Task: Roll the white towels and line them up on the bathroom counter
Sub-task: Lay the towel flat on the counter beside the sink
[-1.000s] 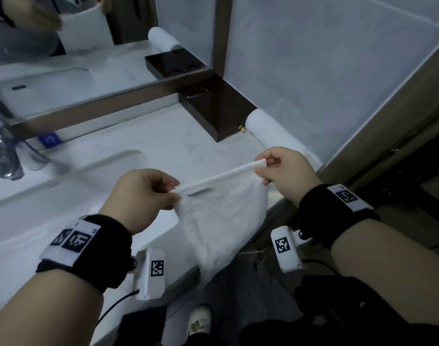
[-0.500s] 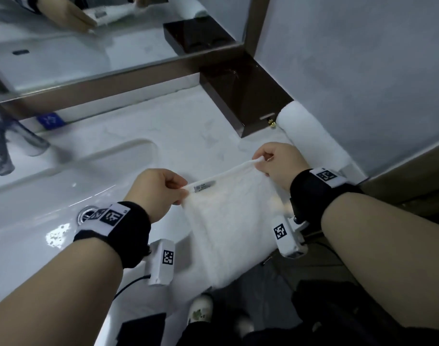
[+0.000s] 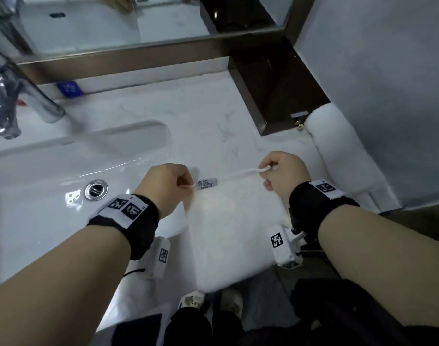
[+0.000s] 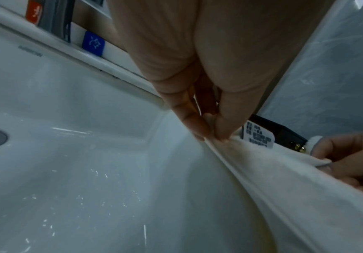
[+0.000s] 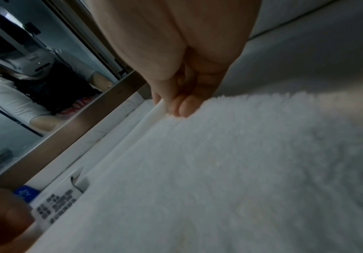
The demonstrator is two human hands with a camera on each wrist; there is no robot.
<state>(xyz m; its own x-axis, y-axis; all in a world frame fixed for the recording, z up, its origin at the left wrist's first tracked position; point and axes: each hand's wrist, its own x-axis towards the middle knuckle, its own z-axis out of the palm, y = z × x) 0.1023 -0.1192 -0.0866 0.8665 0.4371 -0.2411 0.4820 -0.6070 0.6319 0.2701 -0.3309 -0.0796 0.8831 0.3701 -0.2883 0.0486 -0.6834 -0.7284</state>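
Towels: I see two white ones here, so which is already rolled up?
The rolled towel lying on the counter against the right wall. The other towel is flat, pinched at its top corners by the left hand and right hand.

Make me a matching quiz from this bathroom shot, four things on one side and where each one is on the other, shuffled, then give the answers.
Things:
1. flat towel
2. rolled towel
3. care label
4. blue sticker

Places:
A. at the foot of the mirror, near the tap
B. against the right wall, beside the dark box
C. held by its far corners by the left hand and right hand, its near end over the counter's front edge
D. on the flat towel's far edge, next to the left hand

Pairs: 1-C, 2-B, 3-D, 4-A
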